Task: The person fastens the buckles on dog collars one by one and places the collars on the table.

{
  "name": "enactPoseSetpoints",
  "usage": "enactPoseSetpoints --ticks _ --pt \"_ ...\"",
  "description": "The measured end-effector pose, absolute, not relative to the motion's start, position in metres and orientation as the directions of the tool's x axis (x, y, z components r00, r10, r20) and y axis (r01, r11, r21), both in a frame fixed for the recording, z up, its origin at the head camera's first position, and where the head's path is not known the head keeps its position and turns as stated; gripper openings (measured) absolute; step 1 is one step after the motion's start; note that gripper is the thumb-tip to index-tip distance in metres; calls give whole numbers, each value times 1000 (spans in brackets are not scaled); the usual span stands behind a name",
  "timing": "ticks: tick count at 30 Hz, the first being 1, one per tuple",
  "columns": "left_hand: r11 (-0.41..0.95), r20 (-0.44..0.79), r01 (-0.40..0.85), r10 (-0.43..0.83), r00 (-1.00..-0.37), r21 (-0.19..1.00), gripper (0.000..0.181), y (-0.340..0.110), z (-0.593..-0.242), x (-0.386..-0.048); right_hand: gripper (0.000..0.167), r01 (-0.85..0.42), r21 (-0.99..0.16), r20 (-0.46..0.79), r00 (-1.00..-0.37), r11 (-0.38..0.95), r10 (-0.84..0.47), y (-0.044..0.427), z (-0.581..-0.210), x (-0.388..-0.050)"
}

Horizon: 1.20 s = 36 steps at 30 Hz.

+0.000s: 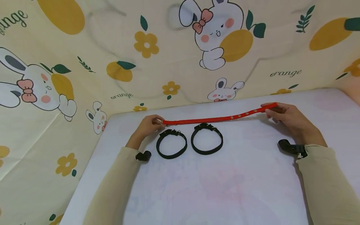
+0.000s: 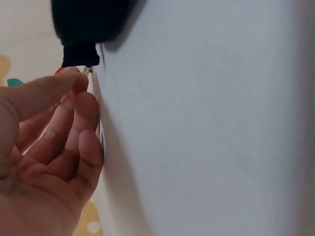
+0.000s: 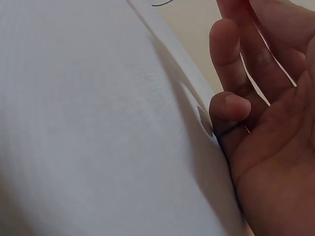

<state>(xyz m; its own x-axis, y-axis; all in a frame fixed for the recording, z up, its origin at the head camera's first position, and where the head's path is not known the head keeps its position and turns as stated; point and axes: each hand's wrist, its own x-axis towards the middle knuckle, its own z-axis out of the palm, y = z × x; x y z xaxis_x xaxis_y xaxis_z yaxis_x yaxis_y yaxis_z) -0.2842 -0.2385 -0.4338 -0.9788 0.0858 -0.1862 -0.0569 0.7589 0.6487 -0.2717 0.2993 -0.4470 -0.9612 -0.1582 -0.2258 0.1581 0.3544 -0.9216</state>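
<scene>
A red strap (image 1: pixel 202 120) with metal eyelets stretches between the two hands near the table's back edge. At its buckle end, on the left, the left hand (image 1: pixel 147 126) pinches it between thumb and finger; the left wrist view shows this hand (image 2: pixel 54 132) with its other fingers curved beside the table surface. The right hand (image 1: pixel 292 120) pinches the eyelet end; in the right wrist view the hand (image 3: pixel 275 103) shows its palm, and the strap is mostly out of sight. Just below the strap lie two black straps closed into loops, one left (image 1: pixel 171 157) and one right (image 1: pixel 206 152).
The white table (image 1: pixel 213 187) extends toward the front under both forearms. A cream cloth (image 1: pixel 174 62) printed with rabbits, oranges and flowers hangs behind it and along the left side. Black wrist devices sit at the left cuff (image 1: pixel 143 156) and the right cuff (image 1: pixel 291 148).
</scene>
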Motion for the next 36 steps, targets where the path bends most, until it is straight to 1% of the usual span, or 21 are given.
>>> enactPoseSetpoints --ticks 5,7,10,12,13,16,19,20,22,26,29,33,36 --pt "651 -224 -159 17 -974 742 31 -243 -435 -282 62 127 -919 -206 -962 373 -179 297 -451 -274" --pt "616 -219 -173 0 -976 768 32 -243 -435 -282 62 127 -915 -207 -962 383 -176 297 -450 -274" --pt "561 -186 -141 23 -982 816 32 -240 -431 -282 60 134 -921 -201 -968 366 -152 298 -447 -274" --pt "519 -128 -78 61 -990 851 31 -238 -427 -280 57 87 -936 -142 -980 342 -138 297 -444 -273" --pt "501 -88 -35 83 -993 865 31 -236 -424 -279 54 57 -950 -101 -986 307 -130 296 -443 -273" --pt "437 42 96 130 -991 895 32 -230 -412 -273 42 -67 -994 53 -987 89 -150 292 -439 -272" --pt "347 148 185 130 -980 920 32 -221 -399 -265 34 -172 -979 190 -965 -113 -181 286 -432 -268" --pt "309 180 211 127 -975 927 32 -218 -395 -261 32 -198 -968 227 -954 -158 -197 284 -428 -267" --pt "221 247 268 120 -962 938 31 -211 -387 -255 32 -248 -959 273 -936 -135 -223 280 -419 -264" --pt "42 381 388 117 -917 921 25 -196 -375 -244 34 -309 -951 300 -918 -8 -259 268 -391 -257" --pt "-80 446 439 111 -888 895 24 -183 -366 -238 34 -353 -934 326 -905 56 -274 254 -364 -251" --pt "-158 473 456 100 -875 876 27 -165 -353 -233 32 -452 -882 393 -862 135 -319 228 -331 -244" --pt "-173 471 452 91 -877 875 31 -152 -343 -232 34 -507 -824 417 -844 251 -338 206 -313 -237"
